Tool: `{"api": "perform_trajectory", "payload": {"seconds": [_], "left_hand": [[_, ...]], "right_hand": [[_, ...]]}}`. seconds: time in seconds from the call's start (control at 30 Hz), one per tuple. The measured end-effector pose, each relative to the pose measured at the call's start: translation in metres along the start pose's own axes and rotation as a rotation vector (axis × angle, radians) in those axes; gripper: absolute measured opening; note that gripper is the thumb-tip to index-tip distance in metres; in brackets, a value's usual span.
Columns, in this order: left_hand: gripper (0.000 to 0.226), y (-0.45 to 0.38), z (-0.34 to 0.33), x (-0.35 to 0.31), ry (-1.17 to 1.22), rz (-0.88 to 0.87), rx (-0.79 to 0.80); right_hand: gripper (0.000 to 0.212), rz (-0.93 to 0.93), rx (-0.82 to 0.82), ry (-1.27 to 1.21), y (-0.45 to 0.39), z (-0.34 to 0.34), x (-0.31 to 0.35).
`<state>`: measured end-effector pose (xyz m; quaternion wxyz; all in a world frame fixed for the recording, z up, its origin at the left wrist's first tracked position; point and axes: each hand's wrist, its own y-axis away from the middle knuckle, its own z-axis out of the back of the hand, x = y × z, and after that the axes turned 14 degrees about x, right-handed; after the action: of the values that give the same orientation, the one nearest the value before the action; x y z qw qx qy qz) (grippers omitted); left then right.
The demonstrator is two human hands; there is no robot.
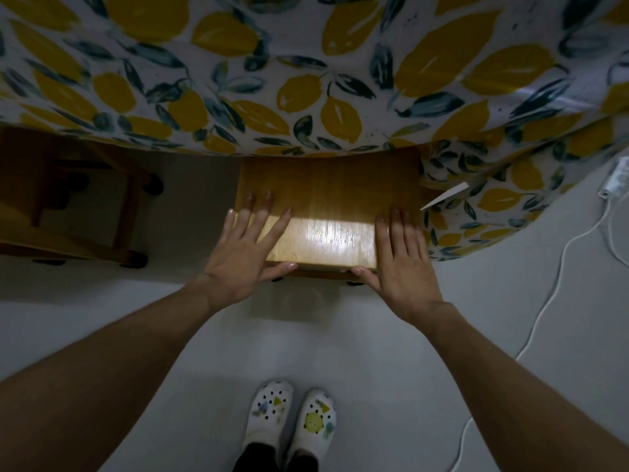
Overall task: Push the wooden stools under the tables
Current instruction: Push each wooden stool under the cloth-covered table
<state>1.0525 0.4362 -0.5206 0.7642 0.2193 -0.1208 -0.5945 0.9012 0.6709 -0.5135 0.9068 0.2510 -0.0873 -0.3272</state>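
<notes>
A wooden stool point(326, 206) with a rectangular seat stands partly under the table, its far end hidden beneath the lemon-print tablecloth point(306, 80). My left hand point(245, 250) lies flat on the seat's near left corner, fingers spread, thumb against the near edge. My right hand point(405, 257) lies flat on the near right corner, thumb hooked on the same edge. A second wooden stool point(85, 206) stands to the left, mostly in shadow under the table.
The tablecloth hangs down at the right point(493, 206) beside the stool. A white cable point(544, 301) runs across the pale floor on the right from a white plug strip point(616, 178). My feet in white clogs point(292, 417) stand behind the stool.
</notes>
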Motion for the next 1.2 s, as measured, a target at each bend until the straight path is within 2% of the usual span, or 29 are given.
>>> {"api": "perform_trajectory", "payload": {"seconds": [0.17,0.3,0.4,0.47,0.63,0.7,0.8,0.87,0.93,1.07,1.2], "left_hand": [[0.081,0.018,0.041,-0.022,0.097,0.020,0.176],[0.063,0.065,0.098,-0.049,0.346,0.024,0.035],[0.057,0.103,0.164,-0.062,0.447,-0.010,-0.070],[0.059,0.127,0.210,-0.066,0.421,-0.016,-0.100],[0.065,0.178,0.309,-0.075,0.092,-0.105,-0.160],[0.068,0.190,0.344,-0.083,0.153,-0.137,-0.206],[0.063,0.195,0.381,-0.102,0.406,-0.126,-0.231],[0.068,0.189,0.400,-0.118,0.517,-0.128,-0.265],[0.072,0.173,0.415,-0.138,0.549,-0.164,-0.293],[0.059,0.114,0.451,-0.180,0.477,-0.269,-0.364],[0.049,0.058,0.495,-0.241,0.699,-0.161,-0.394]], "right_hand": [[0.086,-0.065,0.145,-0.276,0.026,0.045,0.013],[0.082,-0.106,0.057,-0.435,0.079,0.112,0.028],[0.082,-0.120,0.001,-0.480,0.117,0.173,0.030],[0.085,-0.107,-0.064,-0.490,0.141,0.216,0.028],[0.083,-0.125,-0.255,-0.540,0.204,0.314,0.016],[0.080,-0.147,-0.329,-0.598,0.227,0.345,0.004],[0.083,-0.148,-0.397,-0.631,0.251,0.378,-0.021],[0.086,-0.151,-0.420,-0.631,0.256,0.393,-0.043],[0.086,-0.157,-0.420,-0.621,0.254,0.402,-0.072],[0.086,-0.082,-0.367,-0.501,0.230,0.419,-0.141],[0.086,-0.019,-0.350,-0.449,0.206,0.447,-0.223]]}}
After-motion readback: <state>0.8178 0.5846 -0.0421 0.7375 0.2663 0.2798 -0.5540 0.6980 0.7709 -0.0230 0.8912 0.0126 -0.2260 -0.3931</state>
